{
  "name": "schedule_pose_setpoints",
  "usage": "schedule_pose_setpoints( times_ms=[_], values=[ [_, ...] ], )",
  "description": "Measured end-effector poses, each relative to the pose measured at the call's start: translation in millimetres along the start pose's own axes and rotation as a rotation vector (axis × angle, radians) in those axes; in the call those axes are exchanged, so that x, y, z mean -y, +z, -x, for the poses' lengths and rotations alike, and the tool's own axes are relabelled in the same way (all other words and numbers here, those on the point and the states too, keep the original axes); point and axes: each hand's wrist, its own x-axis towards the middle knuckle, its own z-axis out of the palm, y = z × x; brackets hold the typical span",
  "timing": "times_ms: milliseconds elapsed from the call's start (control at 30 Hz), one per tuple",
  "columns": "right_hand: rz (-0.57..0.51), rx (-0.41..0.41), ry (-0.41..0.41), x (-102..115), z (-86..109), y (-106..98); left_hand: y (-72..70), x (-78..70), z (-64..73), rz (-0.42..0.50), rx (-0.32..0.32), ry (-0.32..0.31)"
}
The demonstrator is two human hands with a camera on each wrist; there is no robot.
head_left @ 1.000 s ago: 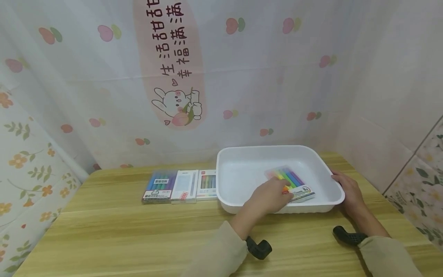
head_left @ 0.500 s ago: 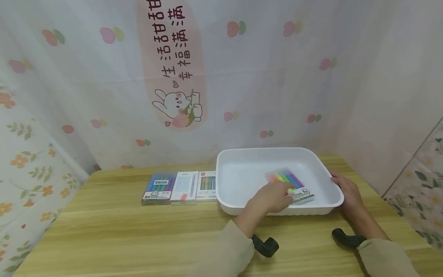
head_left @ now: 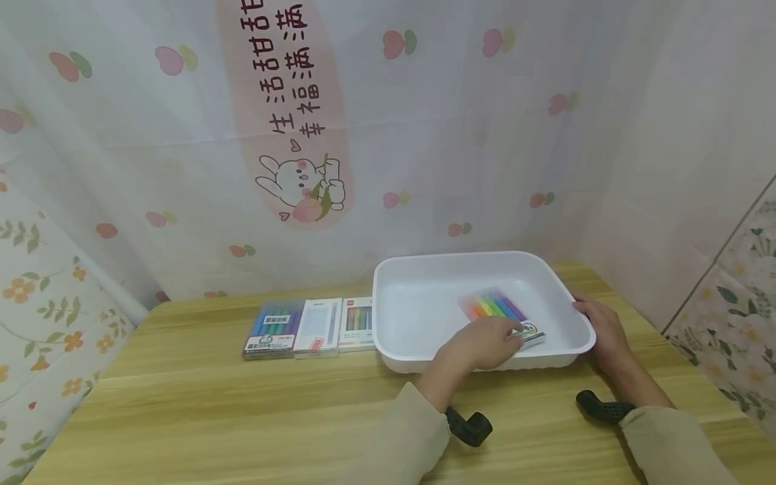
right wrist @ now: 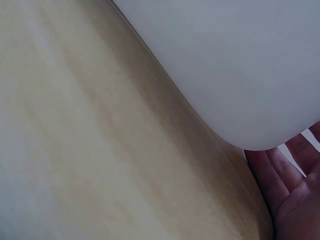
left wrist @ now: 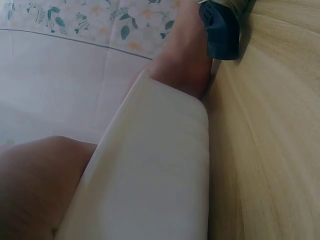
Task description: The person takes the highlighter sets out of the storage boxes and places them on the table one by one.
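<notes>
A clear flat pack of rainbow-coloured pens (head_left: 494,306) lies in the white plastic tray (head_left: 418,296), right of its middle. My left hand (head_left: 485,342) reaches over the tray's near rim and pinches the near, labelled end of the pack, covering part of it. The tray's pale side wall fills much of the left wrist view. At the tray's right end, my right hand (head_left: 608,335) holds the rim, its fingertips at the top edge. In the right wrist view, the fingers of that hand lie along the tray's outer wall.
Left of the tray, several flat packs lie in a row: a blue-purple pen pack (head_left: 275,330), a white box (head_left: 318,327) and a box picturing coloured sticks (head_left: 358,323). They rest on the wood-grain table (head_left: 212,411). A patterned curtain (head_left: 436,135) hangs behind.
My left hand has slid slightly right along the pack, toward its labelled end, covering more of the label. The right hand stays at the rim. The head view has shifted a little.
</notes>
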Motion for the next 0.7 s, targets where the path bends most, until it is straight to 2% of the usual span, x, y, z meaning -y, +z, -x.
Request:
schedule_pose_setpoints(
  times_ms=[167, 367, 467, 700],
  values=[
    [0.003, 0.010, 0.011, 0, 0.9, 1, 0.4, 0.6, 0.1, -0.039, 0.003, -0.015],
    [0.003, 0.007, 0.018, -2, 0.5, 1, 1.0, 0.1, -0.3, -0.102, 0.042, -0.027],
    [-0.001, 0.001, 0.010, -2, 0.8, 1, 1.5, -2.3, 0.3, -0.164, 0.055, -0.079],
    [-0.002, -0.016, 0.012, -5, 2.2, 0, -5.1, -9.4, 7.4, -0.268, 0.058, -0.259]
  ],
)
